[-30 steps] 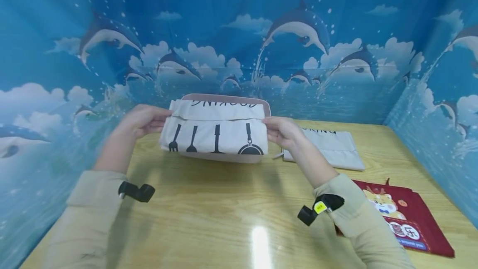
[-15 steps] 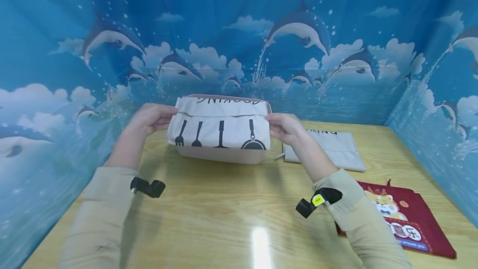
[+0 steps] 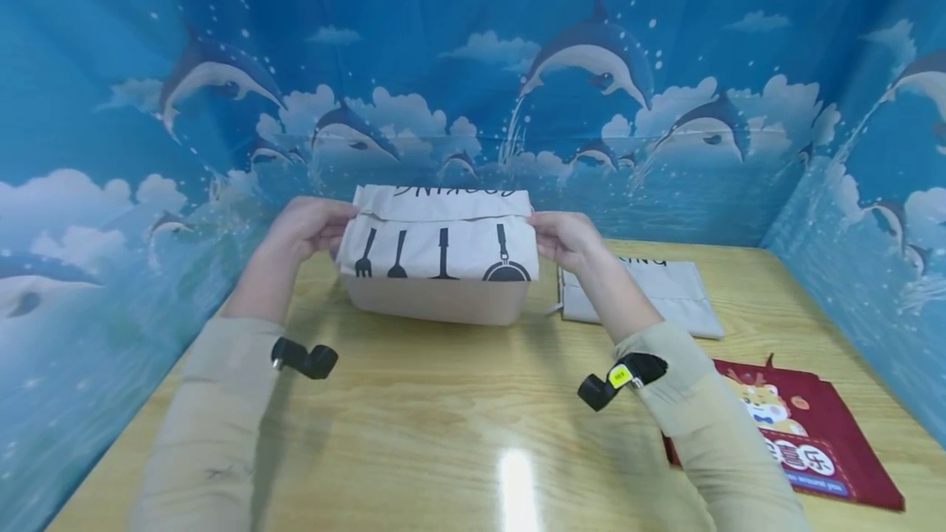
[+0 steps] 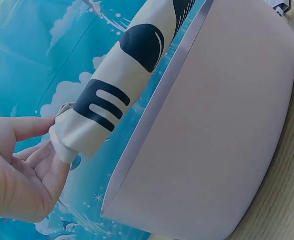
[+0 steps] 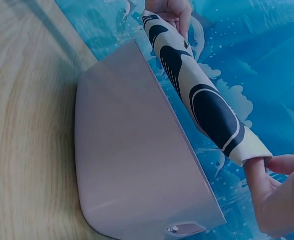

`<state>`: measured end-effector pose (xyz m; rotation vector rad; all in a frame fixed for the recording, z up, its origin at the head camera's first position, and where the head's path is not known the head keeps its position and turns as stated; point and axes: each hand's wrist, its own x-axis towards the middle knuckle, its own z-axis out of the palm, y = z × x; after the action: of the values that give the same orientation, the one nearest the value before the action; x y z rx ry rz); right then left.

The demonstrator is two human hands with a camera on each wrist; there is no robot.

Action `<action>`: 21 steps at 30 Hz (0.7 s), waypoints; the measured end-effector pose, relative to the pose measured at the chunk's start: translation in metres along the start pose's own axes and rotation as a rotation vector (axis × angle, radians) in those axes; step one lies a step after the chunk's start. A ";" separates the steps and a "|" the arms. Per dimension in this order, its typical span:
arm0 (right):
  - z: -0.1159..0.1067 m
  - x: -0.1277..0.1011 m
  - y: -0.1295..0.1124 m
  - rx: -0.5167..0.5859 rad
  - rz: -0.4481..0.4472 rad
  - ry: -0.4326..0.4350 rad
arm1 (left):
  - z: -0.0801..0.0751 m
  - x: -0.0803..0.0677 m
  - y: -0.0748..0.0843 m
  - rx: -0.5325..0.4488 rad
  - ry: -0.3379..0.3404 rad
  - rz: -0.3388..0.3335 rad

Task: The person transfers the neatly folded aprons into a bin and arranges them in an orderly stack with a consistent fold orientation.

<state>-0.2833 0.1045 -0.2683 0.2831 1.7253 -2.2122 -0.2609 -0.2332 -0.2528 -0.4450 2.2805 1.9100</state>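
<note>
A folded white apron [image 3: 443,249] with black kitchen-utensil prints and lettering is held level above a pale pink bin [image 3: 436,302]. My left hand [image 3: 309,224] pinches the apron's left end between thumb and fingers. At the opposite end, my right hand [image 3: 565,238] grips it the same way. Both wrist views show the apron [image 4: 102,107] just over the bin's open top, apart from the rim [image 4: 154,107]. The bin's wall [image 5: 132,145] has a handle cut-out low in the right wrist view. What lies inside the bin is hidden.
Another folded white apron [image 3: 665,298] lies on the wooden table [image 3: 414,417] right of the bin. Nearer, a dark red folded cloth [image 3: 850,433] with a cartoon animal print lies partly under my right forearm. A blue dolphin-print curtain [image 3: 473,64] encloses the back and sides.
Both hands have raised the apron and carried it farther back, with a slight shift rightward. It now covers the bin's back rim, and more of the bin's front wall shows.
</note>
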 end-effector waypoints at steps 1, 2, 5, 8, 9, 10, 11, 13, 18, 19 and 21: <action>0.000 0.001 -0.001 -0.004 0.002 0.005 | 0.000 0.001 0.001 -0.002 0.006 0.000; 0.001 0.001 -0.002 -0.003 0.003 0.005 | 0.001 0.002 0.001 -0.002 0.013 0.000; 0.003 0.003 -0.003 0.000 0.006 0.012 | 0.002 0.005 0.002 -0.001 0.039 0.002; 0.004 0.005 -0.004 0.008 0.009 0.017 | 0.003 0.008 0.002 -0.009 0.062 0.007; 0.004 0.006 -0.004 0.005 0.010 0.025 | 0.003 0.008 0.002 -0.015 0.068 0.009; 0.004 0.007 -0.005 0.002 0.011 0.029 | 0.004 0.008 0.002 -0.018 0.072 0.013; 0.004 0.008 -0.005 0.002 0.011 0.035 | 0.004 0.009 0.002 -0.019 0.076 0.016; 0.004 0.009 -0.005 -0.008 0.012 0.049 | 0.005 0.009 0.003 -0.019 0.078 0.022; 0.007 0.014 -0.004 -0.081 0.000 0.132 | 0.008 0.010 0.003 0.014 0.087 0.031; 0.008 0.015 -0.004 -0.096 -0.003 0.147 | 0.008 0.011 0.003 0.020 0.091 0.033; 0.010 0.018 -0.003 -0.127 -0.009 0.171 | 0.008 0.012 0.003 0.032 0.100 0.031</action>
<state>-0.3002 0.0933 -0.2696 0.4459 1.9497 -2.1274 -0.2736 -0.2264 -0.2549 -0.5152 2.3899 1.9031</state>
